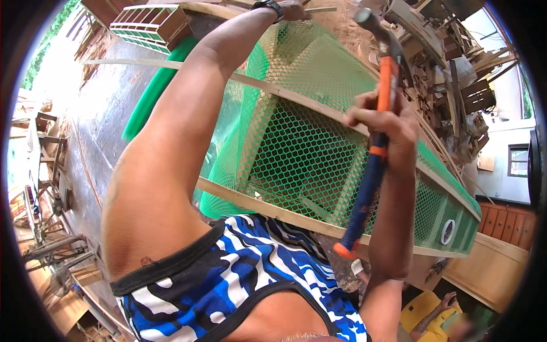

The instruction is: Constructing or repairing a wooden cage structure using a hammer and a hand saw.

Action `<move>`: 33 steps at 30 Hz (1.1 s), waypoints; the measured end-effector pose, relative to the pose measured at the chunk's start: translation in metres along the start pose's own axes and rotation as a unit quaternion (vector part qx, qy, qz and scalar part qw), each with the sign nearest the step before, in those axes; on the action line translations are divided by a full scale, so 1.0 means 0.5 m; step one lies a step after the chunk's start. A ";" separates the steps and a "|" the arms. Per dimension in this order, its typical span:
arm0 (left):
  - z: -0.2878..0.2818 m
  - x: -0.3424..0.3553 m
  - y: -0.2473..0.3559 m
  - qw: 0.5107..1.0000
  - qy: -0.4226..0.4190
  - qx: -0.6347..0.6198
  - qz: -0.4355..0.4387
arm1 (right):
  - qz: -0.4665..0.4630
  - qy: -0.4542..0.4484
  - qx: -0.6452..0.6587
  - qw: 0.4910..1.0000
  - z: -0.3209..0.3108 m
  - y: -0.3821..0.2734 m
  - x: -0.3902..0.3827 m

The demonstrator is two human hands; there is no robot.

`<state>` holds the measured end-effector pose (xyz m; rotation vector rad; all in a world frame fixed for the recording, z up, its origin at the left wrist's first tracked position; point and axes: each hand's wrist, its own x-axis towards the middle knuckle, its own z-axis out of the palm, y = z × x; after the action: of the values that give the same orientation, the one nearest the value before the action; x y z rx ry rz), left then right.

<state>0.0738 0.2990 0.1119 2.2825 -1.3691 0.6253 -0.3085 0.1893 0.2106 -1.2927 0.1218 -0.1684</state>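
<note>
My right hand grips a hammer with an orange and dark blue handle, its dark metal head raised over a wooden-framed structure covered in green mesh. A pale wooden strip crosses the mesh below the hammer. My left arm stretches across the left of the structure to its far edge, where my left hand, just past a black wristwatch, is curled at the top of the view; what its fingers hold is too small to make out.
A green mesh roll and a slatted crate are at the upper left. Stacked wooden offcuts fill the right, wooden stands the left, on a grey floor. A person in yellow is at lower right, near a plywood panel.
</note>
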 end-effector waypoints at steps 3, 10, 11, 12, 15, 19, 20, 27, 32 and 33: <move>0.023 -0.030 -0.135 0.957 -0.219 -0.008 -0.189 | 0.006 -0.081 -0.275 0.958 0.056 0.034 0.041; 0.065 -0.059 -0.257 0.972 -0.184 0.019 -0.143 | -0.003 -0.142 -0.338 0.930 0.104 0.139 0.073; 0.064 -0.050 -0.229 0.976 -0.129 0.024 -0.172 | 0.012 -0.125 -0.350 0.928 0.101 0.136 0.068; 0.064 -0.035 -0.187 0.977 -0.075 0.026 -0.197 | 0.020 -0.116 -0.352 0.928 0.087 0.140 0.067; 0.022 -0.003 -0.076 0.983 -0.022 0.020 -0.180 | 0.006 -0.080 -0.365 0.928 0.051 0.137 0.055; -0.018 -0.034 -0.059 0.982 0.014 0.025 -0.189 | 0.012 -0.094 -0.351 0.932 0.066 0.142 0.049; -0.013 -0.036 -0.070 0.981 0.015 0.030 -0.192 | 0.003 -0.098 -0.337 0.936 0.069 0.142 0.049; 0.021 -0.032 -0.087 0.976 0.008 0.068 -0.209 | 0.003 -0.109 -0.371 0.922 0.068 0.135 0.053; 0.074 -0.039 -0.108 0.973 -0.030 0.100 -0.204 | 0.011 -0.109 -0.396 0.912 0.072 0.131 0.053; 0.087 -0.042 -0.113 0.973 -0.038 0.106 -0.203 | 0.012 -0.108 -0.396 0.912 0.072 0.126 0.054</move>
<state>0.1229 0.3146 0.0583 2.6764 -0.8546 0.5709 -0.2717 0.2350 0.1599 -2.1124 0.0089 0.0620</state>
